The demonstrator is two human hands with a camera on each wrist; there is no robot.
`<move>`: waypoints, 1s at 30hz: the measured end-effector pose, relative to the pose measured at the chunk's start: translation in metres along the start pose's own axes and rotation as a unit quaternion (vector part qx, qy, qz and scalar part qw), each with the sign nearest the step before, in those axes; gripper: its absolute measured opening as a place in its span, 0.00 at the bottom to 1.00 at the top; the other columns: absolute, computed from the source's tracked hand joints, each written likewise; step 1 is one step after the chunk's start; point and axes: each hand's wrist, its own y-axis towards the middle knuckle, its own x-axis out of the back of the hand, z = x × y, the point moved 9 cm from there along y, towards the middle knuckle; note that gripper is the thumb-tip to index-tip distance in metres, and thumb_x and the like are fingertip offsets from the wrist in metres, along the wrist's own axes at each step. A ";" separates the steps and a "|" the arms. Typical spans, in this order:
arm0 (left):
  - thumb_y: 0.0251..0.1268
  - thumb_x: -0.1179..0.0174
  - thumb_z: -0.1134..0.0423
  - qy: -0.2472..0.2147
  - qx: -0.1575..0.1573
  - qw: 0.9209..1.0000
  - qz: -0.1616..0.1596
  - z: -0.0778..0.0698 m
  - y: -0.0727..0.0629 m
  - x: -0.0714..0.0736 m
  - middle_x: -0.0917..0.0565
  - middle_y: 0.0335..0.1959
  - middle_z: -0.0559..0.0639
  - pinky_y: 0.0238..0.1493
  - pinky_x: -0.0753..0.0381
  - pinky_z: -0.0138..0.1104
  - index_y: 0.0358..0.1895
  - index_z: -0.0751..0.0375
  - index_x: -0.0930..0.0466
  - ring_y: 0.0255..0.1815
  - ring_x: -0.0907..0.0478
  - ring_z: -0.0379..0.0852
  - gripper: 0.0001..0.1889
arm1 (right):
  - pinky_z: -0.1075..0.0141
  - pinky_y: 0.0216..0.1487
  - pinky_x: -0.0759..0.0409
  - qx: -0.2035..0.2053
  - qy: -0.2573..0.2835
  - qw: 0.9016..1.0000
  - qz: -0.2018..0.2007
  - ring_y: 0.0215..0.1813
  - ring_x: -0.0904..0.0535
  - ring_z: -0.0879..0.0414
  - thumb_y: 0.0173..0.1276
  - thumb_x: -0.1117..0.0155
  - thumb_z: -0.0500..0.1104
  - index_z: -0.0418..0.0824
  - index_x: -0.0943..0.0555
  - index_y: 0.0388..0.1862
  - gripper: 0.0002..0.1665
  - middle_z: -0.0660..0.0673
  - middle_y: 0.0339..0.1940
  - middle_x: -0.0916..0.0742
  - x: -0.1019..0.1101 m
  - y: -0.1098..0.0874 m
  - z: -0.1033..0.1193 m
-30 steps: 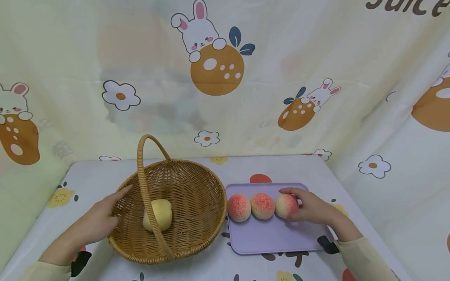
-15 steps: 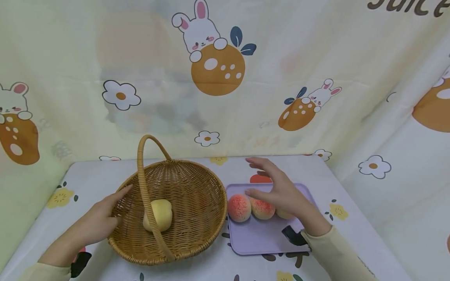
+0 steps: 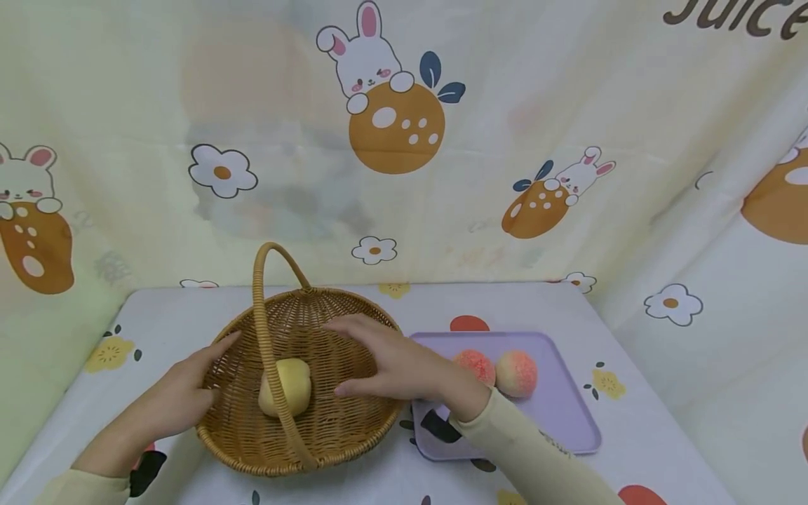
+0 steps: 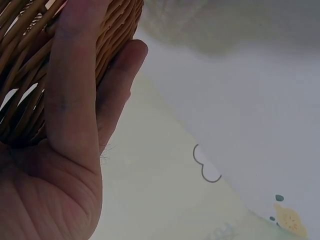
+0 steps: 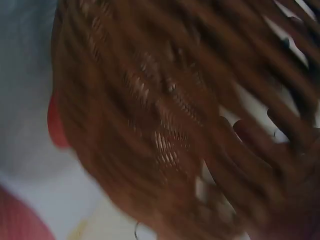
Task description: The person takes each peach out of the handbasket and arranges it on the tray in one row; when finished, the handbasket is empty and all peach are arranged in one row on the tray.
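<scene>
Relation of hands, basket and tray. We note 1 main change: the right hand [image 3: 398, 365], which 1.0 s ago was at the rightmost peach [image 3: 517, 374] on the tray [image 3: 558, 407], has swung leftward and is now over the basket [image 3: 341, 428], just left of the frame's centre. Its thumb and fingers stand apart, with nothing seen between them. We judge that no peach has been carried over and that the work has turned to the basket.

The left hand [image 3: 173, 393], in the lower left of the frame, has stayed at the basket's left rim; its thumb and index finger are spread, but we cannot tell whether they clamp the wicker.

Counts: we find 1 basket with 1 arched handle [image 3: 260, 315]; 1 yellow fruit [image 3: 297, 384] inside, partly behind the handle; 1 lilac tray right of centre, on 1 counter [image 3: 170, 315]; and 2 peaches in view, side by side along the tray's upper part. A 3rd peach, visible at the tray's left 0.5 s ago, is now out of sight where the right hand and wrist cross.
</scene>
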 end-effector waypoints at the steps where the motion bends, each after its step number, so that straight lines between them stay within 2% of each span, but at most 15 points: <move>1: 0.54 0.48 0.81 -0.001 -0.001 1.000 0.000 0.000 0.000 0.000 0.42 0.73 0.79 0.63 0.39 0.70 0.79 0.69 0.48 0.72 0.44 0.79 0.44 | 0.54 0.72 0.34 0.000 -0.008 1.000 0.014 0.75 0.36 0.58 0.66 0.31 0.62 0.55 0.42 0.81 0.50 0.55 0.78 0.35 -0.007 0.003 0.001; 7: 0.53 0.48 0.81 -0.004 -0.006 1.000 0.000 -0.001 0.001 -0.001 0.41 0.73 0.79 0.63 0.38 0.69 0.79 0.70 0.48 0.72 0.44 0.78 0.44 | 0.59 0.74 0.37 0.012 -0.033 0.998 0.061 0.77 0.40 0.58 0.67 0.31 0.61 0.49 0.43 0.82 0.51 0.52 0.79 0.35 -0.037 0.017 0.004; 15: 0.53 0.48 0.81 -0.007 -0.010 1.000 -0.005 -0.001 -0.001 0.000 0.41 0.73 0.78 0.63 0.38 0.70 0.79 0.69 0.48 0.72 0.44 0.78 0.44 | 0.63 0.77 0.47 0.019 -0.050 0.993 0.109 0.80 0.49 0.60 0.67 0.31 0.60 0.45 0.48 0.83 0.56 0.48 0.82 0.40 -0.060 0.030 0.005; 19: 0.54 0.48 0.80 -0.008 -0.008 1.000 -0.004 0.000 -0.001 -0.001 0.41 0.73 0.79 0.64 0.38 0.70 0.80 0.69 0.48 0.72 0.45 0.78 0.44 | 0.67 0.76 0.50 0.021 -0.076 0.988 0.132 0.80 0.48 0.60 0.67 0.31 0.58 0.42 0.46 0.83 0.54 0.47 0.82 0.40 -0.071 0.032 0.002; 22: 0.54 0.48 0.80 -0.007 -0.008 1.000 -0.003 -0.001 -0.001 -0.001 0.41 0.73 0.79 0.63 0.38 0.70 0.80 0.69 0.48 0.72 0.45 0.79 0.44 | 0.67 0.73 0.41 0.010 -0.099 0.988 0.120 0.76 0.39 0.59 0.66 0.29 0.58 0.45 0.41 0.82 0.52 0.48 0.79 0.35 -0.071 0.033 0.000; 25: 0.54 0.48 0.81 -0.007 -0.010 1.000 -0.003 -0.001 -0.001 -0.001 0.41 0.74 0.78 0.63 0.38 0.70 0.80 0.69 0.48 0.72 0.45 0.78 0.44 | 0.70 0.64 0.29 -0.015 -0.110 0.990 0.088 0.65 0.28 0.61 0.64 0.27 0.58 0.50 0.36 0.80 0.49 0.49 0.69 0.28 -0.065 0.033 -0.003; 27: 0.54 0.47 0.81 -0.007 -0.011 1.000 -0.003 -0.001 0.000 -0.001 0.41 0.74 0.78 0.63 0.38 0.70 0.80 0.69 0.48 0.72 0.45 0.78 0.44 | 0.71 0.57 0.26 -0.034 -0.119 0.990 0.070 0.57 0.25 0.63 0.62 0.26 0.59 0.54 0.33 0.78 0.47 0.51 0.63 0.27 -0.061 0.033 -0.006; 30: 0.54 0.47 0.81 -0.008 -0.011 1.000 -0.001 -0.001 0.000 -0.001 0.41 0.74 0.78 0.63 0.38 0.70 0.80 0.69 0.48 0.72 0.45 0.78 0.44 | 0.71 0.55 0.24 -0.051 -0.120 0.990 0.060 0.55 0.24 0.62 0.61 0.25 0.59 0.55 0.29 0.75 0.44 0.50 0.63 0.28 -0.059 0.033 -0.009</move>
